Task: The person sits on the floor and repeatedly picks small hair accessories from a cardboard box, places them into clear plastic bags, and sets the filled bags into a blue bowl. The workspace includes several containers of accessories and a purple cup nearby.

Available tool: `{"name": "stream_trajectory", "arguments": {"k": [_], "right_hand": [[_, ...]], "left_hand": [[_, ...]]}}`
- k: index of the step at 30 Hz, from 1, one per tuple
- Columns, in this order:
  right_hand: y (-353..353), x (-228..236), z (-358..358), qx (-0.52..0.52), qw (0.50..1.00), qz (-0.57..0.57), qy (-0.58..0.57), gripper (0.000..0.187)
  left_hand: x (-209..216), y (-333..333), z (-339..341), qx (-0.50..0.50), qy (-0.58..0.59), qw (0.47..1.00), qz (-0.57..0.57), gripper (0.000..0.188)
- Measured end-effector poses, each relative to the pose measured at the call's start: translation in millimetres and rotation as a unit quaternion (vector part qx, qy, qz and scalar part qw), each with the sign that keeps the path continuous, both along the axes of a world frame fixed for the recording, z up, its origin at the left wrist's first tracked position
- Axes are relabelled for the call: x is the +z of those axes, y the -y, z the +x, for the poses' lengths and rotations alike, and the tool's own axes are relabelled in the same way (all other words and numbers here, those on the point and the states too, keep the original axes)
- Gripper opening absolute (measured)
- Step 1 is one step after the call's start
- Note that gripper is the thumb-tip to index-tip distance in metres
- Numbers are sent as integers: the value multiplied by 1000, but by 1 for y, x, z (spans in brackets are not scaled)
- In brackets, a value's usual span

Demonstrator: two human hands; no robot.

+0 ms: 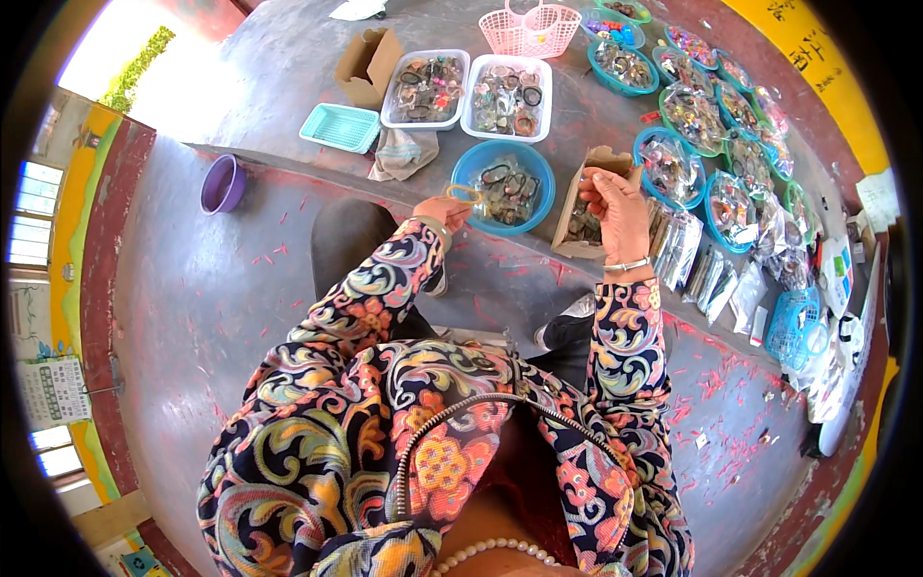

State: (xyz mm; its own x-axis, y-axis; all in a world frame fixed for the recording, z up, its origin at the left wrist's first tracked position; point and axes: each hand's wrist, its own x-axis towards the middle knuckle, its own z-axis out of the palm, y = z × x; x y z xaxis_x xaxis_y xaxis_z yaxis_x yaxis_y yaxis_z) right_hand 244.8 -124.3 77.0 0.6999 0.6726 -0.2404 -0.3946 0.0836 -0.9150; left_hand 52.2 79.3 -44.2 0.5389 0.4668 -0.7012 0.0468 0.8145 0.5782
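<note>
My left hand [444,212] is closed on a thin yellow loop [465,194], held at the near left rim of a round blue basin [546,179]. Dark bands and clear-wrapped pieces lie in that basin. My right hand [620,213] is raised over the right side of an open cardboard box [567,226]. Its thumb and fingers are pinched together, and whatever they hold is too small to make out. Small dark pieces fill the box, partly hidden by the hand.
Two white tubs [468,65] of small accessories stand beyond the basin, beside a teal basket [339,128], a cloth [404,154] and a brown carton [370,65]. Several filled blue and green baskets [694,120] crowd the right. A purple bucket [223,185] sits left.
</note>
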Motion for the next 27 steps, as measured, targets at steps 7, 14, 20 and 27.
{"name": "stream_trajectory", "arguments": {"k": [7,14,20,27], "right_hand": [[-18,3,-1,36,999,-6,-3,16],[-18,8,-4,34,999,-22,-20,16],[-7,11,16,22,999,-24,14,17],[34,6,60,-68,994,-61,66,18]], "left_hand": [[-40,-8,60,121,-33,992,-23,20],[-59,-1,94,145,53,988,-12,15],[-133,-10,84,-7,95,986,-134,22],[-13,-13,71,40,91,986,-133,10]]}}
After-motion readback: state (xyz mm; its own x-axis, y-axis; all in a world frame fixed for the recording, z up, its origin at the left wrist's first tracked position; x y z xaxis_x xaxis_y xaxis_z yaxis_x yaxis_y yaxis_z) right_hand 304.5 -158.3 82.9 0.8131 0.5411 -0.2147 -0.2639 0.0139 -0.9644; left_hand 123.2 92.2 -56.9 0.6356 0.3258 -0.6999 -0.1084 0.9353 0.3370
